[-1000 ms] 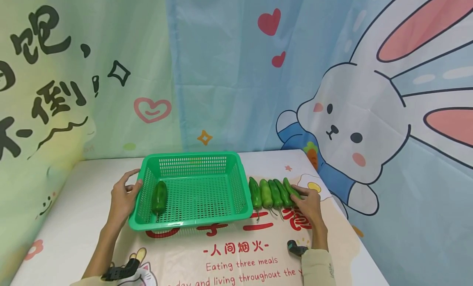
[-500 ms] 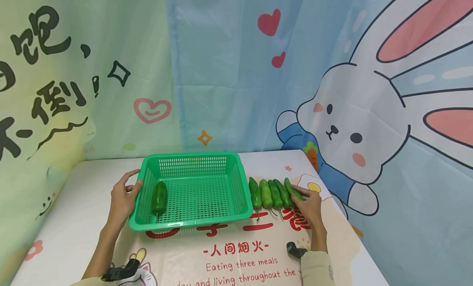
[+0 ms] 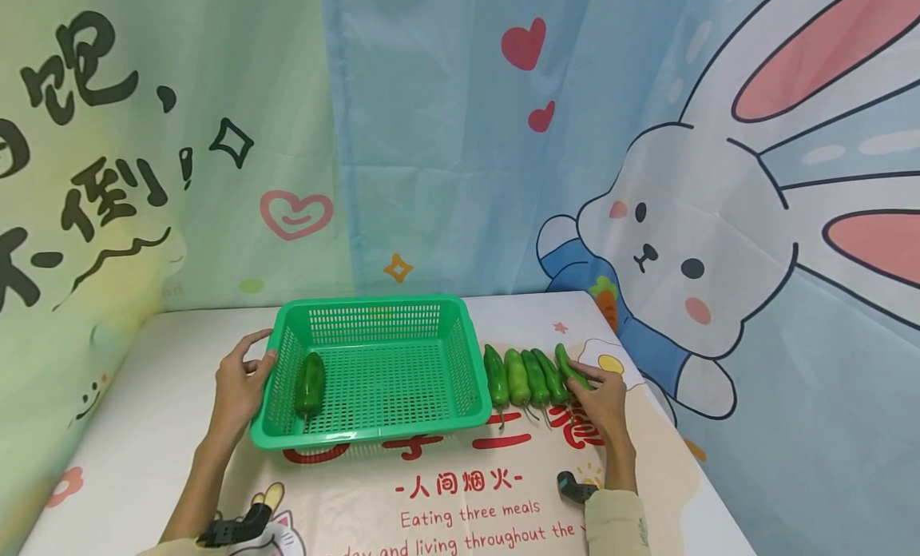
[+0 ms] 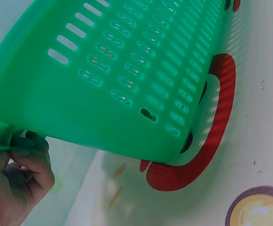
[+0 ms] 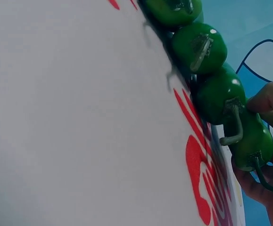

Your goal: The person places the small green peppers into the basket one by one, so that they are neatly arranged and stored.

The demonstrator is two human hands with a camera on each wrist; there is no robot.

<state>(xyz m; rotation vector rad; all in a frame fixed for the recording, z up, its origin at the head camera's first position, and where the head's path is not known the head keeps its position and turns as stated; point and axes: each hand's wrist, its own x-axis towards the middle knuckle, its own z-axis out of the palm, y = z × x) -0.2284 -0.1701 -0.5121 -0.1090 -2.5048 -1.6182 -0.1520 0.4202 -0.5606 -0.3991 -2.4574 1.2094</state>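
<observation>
A green plastic basket (image 3: 374, 436) with slotted walls stands on the table. Inside it, at the left end, lies one green pepper (image 3: 311, 384). My left hand (image 3: 240, 384) grips the basket's left rim; in the left wrist view the fingers (image 4: 35, 165) curl under that rim. To the right of the basket, several green peppers (image 3: 517, 376) lie side by side with stems toward me. My right hand (image 3: 606, 392) pinches the rightmost pepper (image 3: 564, 360), whose lower part the hand hides. In the right wrist view, that pepper (image 5: 252, 141) sits between thumb and fingers, touching its neighbour.
A printed cloth (image 3: 460, 492) with red characters and English words covers the table. Behind it hangs a curtain (image 3: 410, 140) with a cartoon rabbit. Dark wrist cameras (image 3: 240, 528) sit on both wrists.
The tip of the rightmost pepper has shifted slightly to the right and up, away from its neighbour, along with my right hand. My left hand and the basket have not moved.
</observation>
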